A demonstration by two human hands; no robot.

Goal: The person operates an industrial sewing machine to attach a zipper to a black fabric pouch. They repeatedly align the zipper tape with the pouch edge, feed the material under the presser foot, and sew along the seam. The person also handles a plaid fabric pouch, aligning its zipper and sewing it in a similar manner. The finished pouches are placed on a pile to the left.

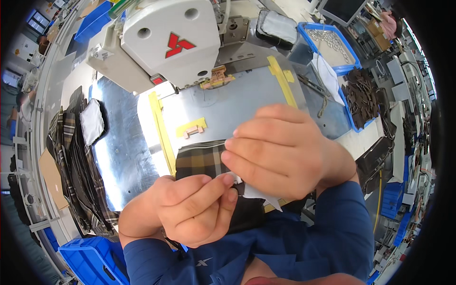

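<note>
My left hand (pixel 194 209) is closed in a pinch, its thumb and forefinger meeting by a small pale bit; what they grip is too small to make out. Close beside it, my right hand (pixel 280 152) curls its fingers over the right edge of a brown, black and white plaid fabric piece (pixel 197 161). Below the hands hang a dark cloth and a white pointed scrap (pixel 259 194). Beyond them stands the white head of a sewing machine (pixel 171 42), with a copper-coloured clamp (pixel 217 78) under it.
Yellow tape strips (pixel 161 133) and a small pinkish block (pixel 193 131) sit on the metal plate. Stacked plaid pieces (pixel 71 166) lie left. At right are a blue-rimmed tray of metal rings (pixel 332 45), dark strips (pixel 361 95) and tweezers (pixel 311 85). A blue crate (pixel 88 261) stands lower left.
</note>
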